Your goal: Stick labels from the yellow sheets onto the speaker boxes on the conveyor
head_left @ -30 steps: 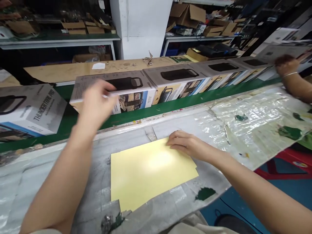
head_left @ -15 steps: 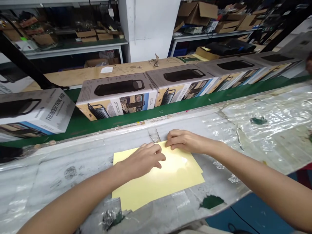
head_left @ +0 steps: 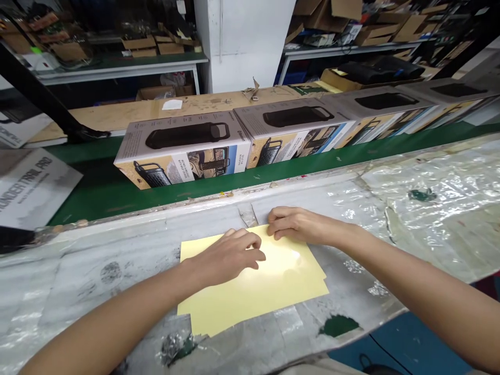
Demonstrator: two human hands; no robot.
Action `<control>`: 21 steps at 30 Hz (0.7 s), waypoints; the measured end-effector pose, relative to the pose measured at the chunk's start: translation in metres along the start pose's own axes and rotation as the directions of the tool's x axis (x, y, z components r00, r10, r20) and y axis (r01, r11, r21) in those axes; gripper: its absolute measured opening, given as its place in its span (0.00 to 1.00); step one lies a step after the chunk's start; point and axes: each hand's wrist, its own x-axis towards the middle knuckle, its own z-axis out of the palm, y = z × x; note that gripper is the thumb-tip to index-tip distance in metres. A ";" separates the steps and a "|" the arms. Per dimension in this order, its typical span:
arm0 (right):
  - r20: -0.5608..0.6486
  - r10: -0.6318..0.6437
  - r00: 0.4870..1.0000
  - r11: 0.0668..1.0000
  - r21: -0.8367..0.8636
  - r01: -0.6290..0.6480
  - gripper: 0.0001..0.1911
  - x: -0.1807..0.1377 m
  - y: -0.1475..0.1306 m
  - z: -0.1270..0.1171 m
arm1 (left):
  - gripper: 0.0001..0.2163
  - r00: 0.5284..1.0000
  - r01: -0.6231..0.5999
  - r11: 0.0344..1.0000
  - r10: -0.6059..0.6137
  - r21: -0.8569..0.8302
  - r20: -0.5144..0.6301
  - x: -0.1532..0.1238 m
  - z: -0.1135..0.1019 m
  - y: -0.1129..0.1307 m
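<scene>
A glossy yellow sheet (head_left: 258,299), with stepped cut-outs along its edges, lies flat on the plastic-covered worktop. It may be several layers; I cannot tell. Across its left half rests my left hand (head_left: 230,256), with the fingers loosely bent and the thumb apart from them, gripping nothing. At the sheet's far edge, my right hand (head_left: 291,224) has its fingertips pinched together on the yellow surface. The tips of the right fingers are partly hidden.
Beyond the worktop runs a green conveyor belt (head_left: 187,195) carrying a row of printed speaker boxes (head_left: 219,161). Another box (head_left: 37,182) stands at the left by a black post (head_left: 42,94). Torn plastic film (head_left: 425,229) covers the right side. Shelves with cartons stand behind.
The leftmost box has slid further left along the belt, widening the gap to its neighbour. Both hands and the yellow sheet stay almost where they were.
</scene>
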 end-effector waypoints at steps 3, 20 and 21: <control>0.018 0.007 1.000 1.000 0.016 -0.008 0.17 0.001 0.000 -0.002 | 0.05 1.000 -0.004 1.000 0.004 -0.001 -0.009 -0.001 0.000 0.000; -0.013 0.230 0.973 0.850 0.489 -0.194 0.19 0.005 -0.009 -0.040 | 0.09 0.987 -0.155 0.977 0.145 0.146 0.075 -0.004 -0.005 0.016; -0.057 0.238 0.970 0.823 0.543 -0.170 0.19 0.014 -0.009 -0.048 | 0.10 0.983 -0.175 0.980 0.169 0.091 0.072 -0.004 -0.009 0.015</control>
